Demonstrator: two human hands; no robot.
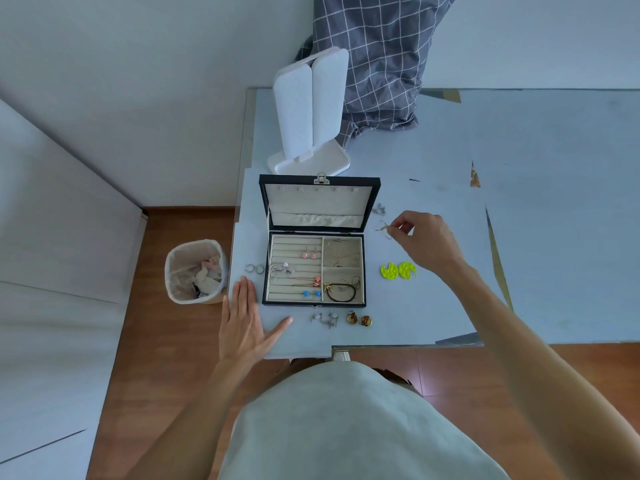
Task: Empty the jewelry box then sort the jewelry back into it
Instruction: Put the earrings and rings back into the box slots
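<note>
With the open jewelry box (313, 268) at frame centre and the left hand (244, 323) laid flat beside it, a thin wire earring (382, 227) is pinched by the right hand (420, 242) at centre right, where it could be dropped or snagged.

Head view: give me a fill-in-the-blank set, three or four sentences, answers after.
1. The jewelry box lid stands ____.
2. The yellow-green earrings lie on the table to the ____ of the box.
3. The left hand rests ____ on the table.
4. The right hand pinches a thin ____ earring.

Answers: open; right; flat; wire
</note>
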